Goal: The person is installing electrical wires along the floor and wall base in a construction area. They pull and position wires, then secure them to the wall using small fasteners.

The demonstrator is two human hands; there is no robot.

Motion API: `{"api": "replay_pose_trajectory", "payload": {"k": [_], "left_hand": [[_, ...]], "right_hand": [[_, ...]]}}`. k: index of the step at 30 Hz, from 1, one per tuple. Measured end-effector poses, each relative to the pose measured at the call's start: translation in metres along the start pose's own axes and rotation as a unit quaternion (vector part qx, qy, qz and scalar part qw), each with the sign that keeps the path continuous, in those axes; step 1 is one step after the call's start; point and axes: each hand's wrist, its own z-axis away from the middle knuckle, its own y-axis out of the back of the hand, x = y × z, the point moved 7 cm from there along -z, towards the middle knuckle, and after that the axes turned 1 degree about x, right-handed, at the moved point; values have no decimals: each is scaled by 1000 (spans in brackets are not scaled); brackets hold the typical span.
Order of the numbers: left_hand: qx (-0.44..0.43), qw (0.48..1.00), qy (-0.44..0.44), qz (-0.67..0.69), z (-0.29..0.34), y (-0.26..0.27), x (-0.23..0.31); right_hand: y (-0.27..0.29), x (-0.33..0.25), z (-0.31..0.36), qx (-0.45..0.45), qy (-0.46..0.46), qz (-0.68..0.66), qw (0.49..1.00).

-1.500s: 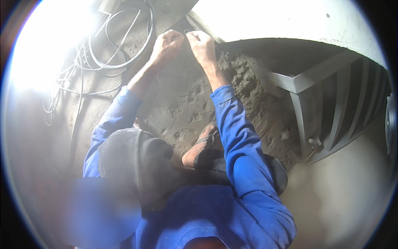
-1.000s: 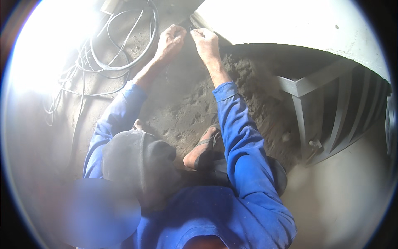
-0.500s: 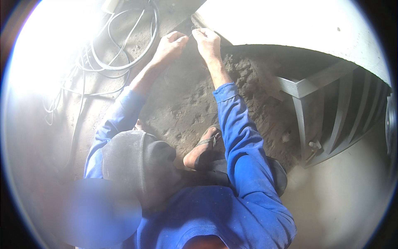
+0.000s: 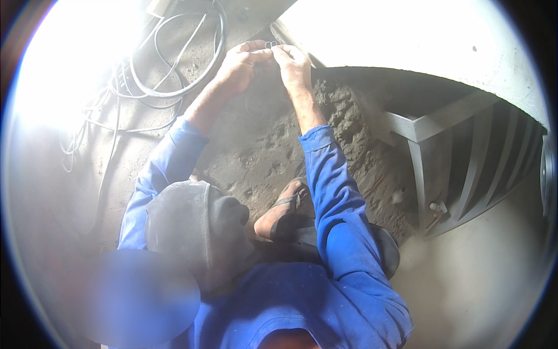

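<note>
Both my arms, in blue sleeves, stretch forward over the dirt floor. A thin looped wire [image 4: 270, 44] shows between my fingertips as small light rings. My left hand [image 4: 240, 67] pinches it from the left, thumb and forefinger pressed together. From the right, my right hand [image 4: 293, 65] pinches it too, its fingertips almost touching the left ones. A fine thread-like strand seems to hang below the left hand, too faint to make out. The fingers hide the rest of the wire.
Coiled cables [image 4: 174, 87] lie on the ground at left, beside strong glare. A large white panel [image 4: 407, 35] stands at the far right. Below it is a grey slatted metal frame [image 4: 415, 131] with a small hammer-like tool [image 4: 437, 208]. My sandalled foot [image 4: 285, 209] rests on the rough dirt.
The hands have come closer together, the left one shifting slightly right. Small wire loops now show between the fingertips, where a thin strand spanned before.
</note>
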Motion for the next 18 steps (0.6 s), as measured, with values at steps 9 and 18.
{"api": "replay_pose_trajectory", "payload": {"k": [9,18], "left_hand": [[43,998,-26,-40,-2,7,1],[68,981,-61,-173,13,8,15]], "right_hand": [[-5,-3,3,8,43,-4,999],[-7,-4,7,6,42,29,999]]}}
